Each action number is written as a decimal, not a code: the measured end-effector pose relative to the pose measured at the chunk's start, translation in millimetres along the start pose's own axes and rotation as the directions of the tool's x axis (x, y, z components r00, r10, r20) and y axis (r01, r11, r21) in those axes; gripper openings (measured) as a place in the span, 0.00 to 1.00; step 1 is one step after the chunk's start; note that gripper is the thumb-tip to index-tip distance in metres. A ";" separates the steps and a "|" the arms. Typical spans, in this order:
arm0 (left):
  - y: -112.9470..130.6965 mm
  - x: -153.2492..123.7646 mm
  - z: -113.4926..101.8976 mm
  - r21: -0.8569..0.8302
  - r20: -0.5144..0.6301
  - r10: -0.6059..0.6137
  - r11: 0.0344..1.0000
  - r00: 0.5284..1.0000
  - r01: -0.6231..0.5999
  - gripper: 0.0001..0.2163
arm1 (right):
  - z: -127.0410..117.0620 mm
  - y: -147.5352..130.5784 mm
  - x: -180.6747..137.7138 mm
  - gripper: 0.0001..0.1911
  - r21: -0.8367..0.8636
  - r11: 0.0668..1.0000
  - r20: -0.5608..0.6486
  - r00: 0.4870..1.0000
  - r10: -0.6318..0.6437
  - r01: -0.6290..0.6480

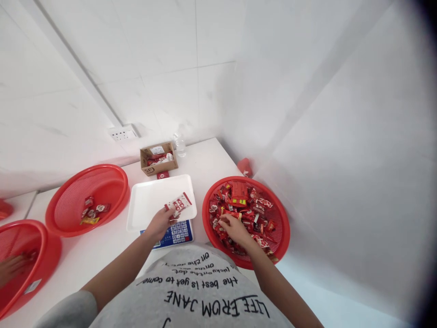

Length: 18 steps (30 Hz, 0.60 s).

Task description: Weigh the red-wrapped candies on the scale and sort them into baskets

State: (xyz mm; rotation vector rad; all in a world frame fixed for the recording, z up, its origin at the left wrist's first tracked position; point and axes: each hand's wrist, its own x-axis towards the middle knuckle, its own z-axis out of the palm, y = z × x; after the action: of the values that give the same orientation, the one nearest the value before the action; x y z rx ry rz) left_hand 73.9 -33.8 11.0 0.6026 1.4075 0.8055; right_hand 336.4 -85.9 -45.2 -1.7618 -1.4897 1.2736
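My left hand [161, 224] is closed on a white and red snack packet [179, 203], held above the right part of the scale's white tray [146, 205]. Below that hand, the blue keypad [177, 232] of the scale is partly covered. My right hand [235, 229] reaches into a red plastic basket [286, 228] on the right, its fingers bent together among the wrapped candies [261, 205]. Whatever lies between those fingertips is hidden. The candies are mostly in red wrappers, with a few yellow bits among them.
A red basket [54, 205] with a few candies stands left of the scale. At far left, another person's hand [13, 269] is inside a second red basket [41, 273]. Behind the scale are a cardboard box [150, 171] with red packets and a clear bottle [180, 143].
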 end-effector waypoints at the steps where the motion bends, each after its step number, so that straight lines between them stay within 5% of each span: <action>1: 4.6 3.3 -6.5 -0.039 -0.036 -0.019 0.999 0.999 0.017 0.08 | 2.0 3.8 -0.3 0.15 -0.058 0.998 0.005 1.000 0.010 -0.010; 10: 18.2 16.4 -60.7 0.000 -0.079 -0.091 0.996 0.993 0.091 0.04 | 39.1 5.4 1.1 0.30 -0.529 0.848 -0.038 0.999 0.026 -0.043; 18: 13.7 20.6 -104.9 0.122 -0.014 -0.098 0.988 0.995 0.099 0.06 | 40.3 14.7 -0.6 0.20 -0.203 0.973 -0.381 0.924 0.024 -0.109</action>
State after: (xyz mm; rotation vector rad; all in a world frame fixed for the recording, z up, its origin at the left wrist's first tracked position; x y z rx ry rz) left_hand -32.2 -19.1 -0.7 0.6195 1.4902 0.6475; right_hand 307.9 -98.1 -74.8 -2.0754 -1.3947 0.7581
